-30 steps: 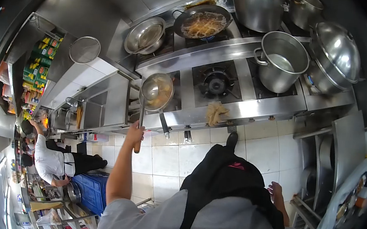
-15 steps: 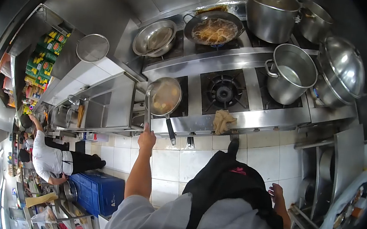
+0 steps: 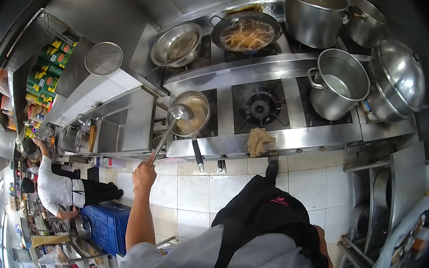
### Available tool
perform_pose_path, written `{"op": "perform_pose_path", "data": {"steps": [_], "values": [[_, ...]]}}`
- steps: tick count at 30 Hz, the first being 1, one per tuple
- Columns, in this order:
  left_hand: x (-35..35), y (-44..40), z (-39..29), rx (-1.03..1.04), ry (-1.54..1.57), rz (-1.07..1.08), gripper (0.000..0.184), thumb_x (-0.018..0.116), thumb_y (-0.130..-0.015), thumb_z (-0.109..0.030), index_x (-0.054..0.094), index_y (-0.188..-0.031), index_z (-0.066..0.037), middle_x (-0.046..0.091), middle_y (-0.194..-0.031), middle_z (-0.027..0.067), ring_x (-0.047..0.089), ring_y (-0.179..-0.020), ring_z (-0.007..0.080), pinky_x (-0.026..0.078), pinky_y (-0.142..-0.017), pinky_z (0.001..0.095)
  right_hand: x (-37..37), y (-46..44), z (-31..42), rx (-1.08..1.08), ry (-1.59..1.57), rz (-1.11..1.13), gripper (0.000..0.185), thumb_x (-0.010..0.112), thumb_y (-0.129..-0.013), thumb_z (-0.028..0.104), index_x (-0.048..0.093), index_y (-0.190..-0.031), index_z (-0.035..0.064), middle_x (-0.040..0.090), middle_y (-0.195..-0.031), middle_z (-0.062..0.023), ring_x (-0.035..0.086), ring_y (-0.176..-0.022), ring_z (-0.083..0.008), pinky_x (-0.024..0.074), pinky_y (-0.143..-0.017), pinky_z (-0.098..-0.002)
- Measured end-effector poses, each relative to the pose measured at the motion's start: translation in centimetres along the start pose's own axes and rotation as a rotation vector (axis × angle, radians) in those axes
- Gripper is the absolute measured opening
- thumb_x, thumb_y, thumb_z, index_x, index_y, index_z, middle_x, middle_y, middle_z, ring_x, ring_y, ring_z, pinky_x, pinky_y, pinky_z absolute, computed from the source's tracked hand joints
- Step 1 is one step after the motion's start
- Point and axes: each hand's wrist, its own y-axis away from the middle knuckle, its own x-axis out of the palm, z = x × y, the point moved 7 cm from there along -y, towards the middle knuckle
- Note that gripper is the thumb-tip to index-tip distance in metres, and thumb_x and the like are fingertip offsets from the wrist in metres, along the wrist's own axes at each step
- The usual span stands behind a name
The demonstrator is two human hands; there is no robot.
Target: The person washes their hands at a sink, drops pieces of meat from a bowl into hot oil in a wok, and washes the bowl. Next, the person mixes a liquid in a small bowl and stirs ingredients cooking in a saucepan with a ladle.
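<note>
My left hand (image 3: 144, 176) is closed around the long handle of a metal ladle (image 3: 182, 111). The ladle's rounded bowl is over the black-handled pan (image 3: 205, 125) on the front left burner, and it hides part of the brownish liquid in there. The pan's handle (image 3: 198, 155) sticks out past the stove edge, with no hand on it. Down by my right side, my right hand (image 3: 320, 233) is mostly hidden by the black apron, and its fingers do not show.
A wok (image 3: 246, 31) of bubbling oil with golden food sits on a back burner, beside a steel bowl with a strainer (image 3: 176, 45). A cloth (image 3: 259, 142) hangs on the stove edge near an open pot (image 3: 340, 84). Another person (image 3: 62, 188) works at the left.
My left hand has moved left and down with the ladle, whose bowl has come up into sight above the pan. My right hand has dropped back behind the apron.
</note>
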Motion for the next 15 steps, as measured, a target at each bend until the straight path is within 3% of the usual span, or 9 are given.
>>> {"op": "perform_pose_path", "data": {"steps": [4,5,7,9,15], "values": [[0.8,2.4,1.7,-0.082,0.239,-0.082,0.058,0.068,-0.089,-0.019,0.054,-0.143,-0.034,0.072,-0.098,0.0211,0.068,-0.092,0.0427,0.054,-0.081,0.0522,-1.2,-1.9,-1.4,0.109,0.007,-0.020,0.034,0.053,-0.098,0.029,0.056,-0.129,0.0160,0.061,-0.108,-0.0073,0.059,-0.089,-0.0249,0.0526,-0.077,-0.0444],[2.6,2.7,2.2,-0.036,0.316,-0.133,0.058,0.069,-0.088,-0.018,0.055,-0.144,-0.028,0.072,-0.100,0.0217,0.071,-0.089,0.0390,0.055,-0.080,0.0486,-1.0,-2.0,-1.3,0.118,0.025,-0.018,0.033,0.053,-0.098,0.028,0.056,-0.129,0.0160,0.061,-0.107,-0.0072,0.059,-0.088,-0.0249,0.0527,-0.077,-0.0445],[4.5,3.6,1.7,-0.144,0.537,0.012,0.054,0.068,-0.089,-0.016,0.058,-0.142,-0.020,0.073,-0.092,0.0183,0.070,-0.079,0.0301,0.055,-0.075,0.0428,-0.4,-1.5,0.3,0.088,0.033,-0.015,0.034,0.053,-0.098,0.029,0.056,-0.129,0.0161,0.061,-0.108,-0.0073,0.059,-0.088,-0.0247,0.0530,-0.076,-0.0440],[5.5,5.1,0.8,-0.374,0.870,0.189,0.051,0.065,-0.089,-0.014,0.061,-0.140,-0.014,0.062,-0.065,0.0086,0.055,-0.050,0.0170,0.048,-0.051,0.0355,0.2,-0.8,3.7,0.019,0.028,-0.025,0.035,0.055,-0.097,0.031,0.056,-0.129,0.0164,0.062,-0.109,-0.0076,0.059,-0.089,-0.0245,0.0537,-0.075,-0.0430],[9.4,2.7,1.4,-0.268,0.795,0.249,0.054,0.065,-0.089,-0.014,0.058,-0.143,-0.015,0.060,-0.061,0.0060,0.057,-0.049,0.0150,0.046,-0.045,0.0328,0.8,0.4,11.5,-0.182,-0.004,-0.025,0.036,0.061,-0.095,0.037,0.057,-0.125,0.0173,0.061,-0.109,-0.0062,0.059,-0.090,-0.0222,0.0532,-0.074,-0.0408]]}}
